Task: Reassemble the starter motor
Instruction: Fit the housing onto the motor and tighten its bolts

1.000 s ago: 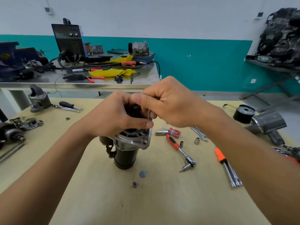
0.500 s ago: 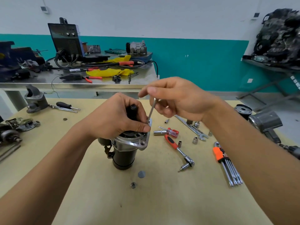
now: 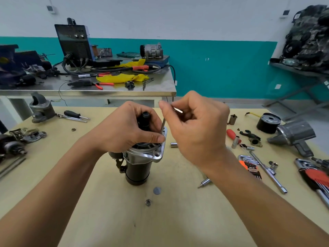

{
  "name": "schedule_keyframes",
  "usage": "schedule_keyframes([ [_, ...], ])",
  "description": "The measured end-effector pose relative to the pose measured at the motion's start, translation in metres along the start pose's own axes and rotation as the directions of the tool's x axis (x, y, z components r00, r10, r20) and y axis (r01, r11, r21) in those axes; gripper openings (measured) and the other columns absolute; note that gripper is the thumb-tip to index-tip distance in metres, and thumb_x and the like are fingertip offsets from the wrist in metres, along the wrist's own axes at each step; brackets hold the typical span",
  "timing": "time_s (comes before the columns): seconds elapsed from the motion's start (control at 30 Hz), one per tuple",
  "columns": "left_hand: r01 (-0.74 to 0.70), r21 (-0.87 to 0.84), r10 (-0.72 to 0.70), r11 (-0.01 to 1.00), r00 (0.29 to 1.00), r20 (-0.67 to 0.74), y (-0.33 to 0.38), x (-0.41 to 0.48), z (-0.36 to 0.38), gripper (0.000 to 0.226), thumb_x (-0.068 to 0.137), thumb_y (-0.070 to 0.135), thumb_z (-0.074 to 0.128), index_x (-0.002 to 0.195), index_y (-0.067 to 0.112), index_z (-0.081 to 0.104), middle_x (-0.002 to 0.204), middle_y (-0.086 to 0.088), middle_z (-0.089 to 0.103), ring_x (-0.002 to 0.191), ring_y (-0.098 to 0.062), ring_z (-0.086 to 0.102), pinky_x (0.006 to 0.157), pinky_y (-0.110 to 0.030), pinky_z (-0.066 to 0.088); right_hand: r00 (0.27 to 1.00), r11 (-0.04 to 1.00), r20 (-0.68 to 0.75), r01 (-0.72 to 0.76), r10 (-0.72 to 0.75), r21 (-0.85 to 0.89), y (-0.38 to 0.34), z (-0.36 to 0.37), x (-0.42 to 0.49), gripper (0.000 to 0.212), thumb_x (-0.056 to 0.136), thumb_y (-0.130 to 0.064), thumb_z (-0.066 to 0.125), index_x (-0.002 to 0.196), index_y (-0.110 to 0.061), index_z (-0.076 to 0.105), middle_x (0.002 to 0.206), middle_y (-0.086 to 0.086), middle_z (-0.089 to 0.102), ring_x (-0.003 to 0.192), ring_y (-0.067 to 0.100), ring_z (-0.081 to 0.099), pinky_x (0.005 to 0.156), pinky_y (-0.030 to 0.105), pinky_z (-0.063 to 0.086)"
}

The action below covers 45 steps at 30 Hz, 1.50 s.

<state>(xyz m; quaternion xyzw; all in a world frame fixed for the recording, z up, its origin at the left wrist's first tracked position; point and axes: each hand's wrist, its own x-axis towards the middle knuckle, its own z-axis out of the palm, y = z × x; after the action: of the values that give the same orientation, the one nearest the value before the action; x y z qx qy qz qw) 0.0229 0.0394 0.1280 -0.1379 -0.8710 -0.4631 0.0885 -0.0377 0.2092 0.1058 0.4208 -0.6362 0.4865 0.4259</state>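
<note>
At the table's (image 3: 106,220) far left edge lie loose starter parts (image 3: 12,147). A grey nose housing (image 3: 41,109) stands further back, with a black-handled screwdriver (image 3: 74,114) just to its right. Toward the middle, the left hand (image 3: 128,129) curls round the dark upper end of the starter motor (image 3: 140,163), its thumb lying just above the silver mounting flange. The motor stands upright at the table's centre, black body down and flange up. An L-shaped hex key (image 3: 162,124) stands nearly vertical with its lower end at the flange, beside the left thumb tip. The right hand (image 3: 194,129) pinches the key's short upper arm between thumb and curled fingers. Whether the tip sits in a bolt head cannot be told. In front of the motor lie a small grey disc (image 3: 157,190) and a nut (image 3: 148,202). Beside the right hand lies a loose socket (image 3: 174,144). Further right are a red-handled screwdriver (image 3: 231,134), a hex key set in an orange holder (image 3: 250,167), a black cylindrical part (image 3: 268,122) and a grey cast housing (image 3: 293,136).
</note>
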Motion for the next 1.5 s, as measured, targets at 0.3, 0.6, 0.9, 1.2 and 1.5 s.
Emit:
schedule_keyframes([
  [0.3, 0.001, -0.008, 0.000, 1.000, 0.999, 0.046, 0.005, 0.001, 0.001, 0.016, 0.072, 0.014, 0.083, 0.080, 0.011, 0.070, 0.075, -0.005, 0.073, 0.071, -0.019, 0.071, 0.067, -0.021, 0.054, 0.503, 0.109, 0.861, -0.862, 0.075, 0.495, 0.038, -0.013, 0.027, 0.031, 0.093, -0.037, 0.059, 0.102, -0.011, 0.073, 0.063, -0.003, 0.055, 0.054, 0.009, 0.047, 0.052, 0.024, 0.031],
  [0.6, 0.006, -0.018, -0.004, 1.000, 0.993, 0.116, 0.003, 0.001, -0.002, 0.023, 0.075, 0.007, 0.082, 0.093, 0.003, 0.070, 0.076, -0.001, 0.075, 0.070, -0.018, 0.072, 0.067, -0.022, 0.055, 0.491, 0.126, 0.860, -0.852, -0.139, 0.507, 0.044, 0.005, 0.024, 0.023, 0.078, -0.040, 0.078, 0.088, -0.019, 0.074, 0.065, -0.012, 0.060, 0.054, 0.004, 0.050, 0.054, 0.019, 0.039],
  [0.9, -0.037, 0.050, 0.034, 0.998, 0.998, 0.057, 0.002, 0.001, 0.001, 0.031, 0.074, 0.022, 0.082, 0.094, 0.001, 0.072, 0.086, -0.010, 0.075, 0.080, -0.029, 0.073, 0.074, -0.034, 0.060, 0.937, 0.980, 0.309, -0.116, 0.162, -0.161, -0.014, 0.006, 0.028, 0.051, 0.098, -0.029, 0.057, 0.056, -0.034, 0.027, 0.049, -0.015, 0.029, 0.042, 0.004, 0.032, 0.046, 0.021, 0.022],
  [1.2, -0.042, -0.002, 0.042, 0.999, 0.999, 0.031, 0.003, 0.001, 0.004, 0.016, 0.068, 0.023, 0.084, 0.070, 0.032, 0.070, 0.075, -0.001, 0.072, 0.070, -0.014, 0.069, 0.066, -0.017, 0.053, 0.430, 0.718, 0.717, -0.681, 0.548, -0.141, -0.007, -0.013, 0.064, 0.027, 0.100, -0.010, 0.046, 0.086, -0.008, 0.070, 0.040, -0.007, 0.040, 0.035, 0.009, 0.029, 0.039, 0.022, 0.023],
  [1.5, -0.053, -0.030, 0.055, 0.998, 0.996, 0.063, -0.002, 0.001, 0.001, 0.019, 0.072, 0.020, 0.083, 0.085, 0.011, 0.072, 0.079, -0.006, 0.074, 0.075, -0.022, 0.071, 0.071, -0.026, 0.057, 0.293, 0.123, 0.801, -0.955, 0.521, 0.270, 0.000, -0.026, 0.036, 0.027, 0.100, -0.004, 0.038, 0.106, -0.002, 0.065, 0.051, 0.003, 0.054, 0.040, 0.011, 0.048, 0.037, 0.019, 0.038],
])
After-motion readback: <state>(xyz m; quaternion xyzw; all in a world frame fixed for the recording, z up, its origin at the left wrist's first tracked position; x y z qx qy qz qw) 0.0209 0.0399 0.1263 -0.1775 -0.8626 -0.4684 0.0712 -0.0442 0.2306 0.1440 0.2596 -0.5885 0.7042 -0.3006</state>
